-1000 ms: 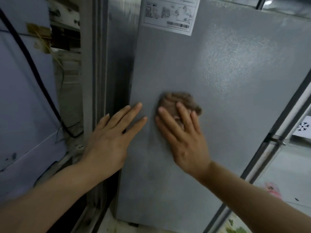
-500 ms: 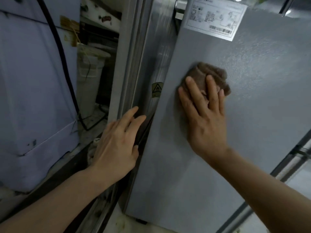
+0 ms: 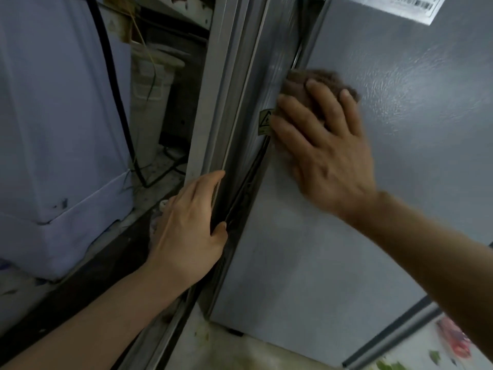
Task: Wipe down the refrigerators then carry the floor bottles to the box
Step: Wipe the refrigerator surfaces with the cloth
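Observation:
A grey refrigerator (image 3: 333,249) fills the right of the head view, its side panel facing me. My right hand (image 3: 325,145) presses a brown cloth (image 3: 314,81) flat against the panel at its left edge, fingers straight and spread over the cloth. My left hand (image 3: 189,225) rests lower down on the metal frame (image 3: 226,108) beside the refrigerator, fingers extended along the frame's edge, thumb touching the dark gap. No bottles or box are in view.
A pale blue appliance (image 3: 53,129) with a black cable (image 3: 112,84) stands at the left. A white plastic container (image 3: 152,76) sits in the narrow gap behind it. A white label (image 3: 405,6) is stuck at the refrigerator's top. Floor shows at the bottom right.
My right hand has slid the cloth up and left to the panel's left edge. My left hand has come off the panel and settled on the frame beside it.

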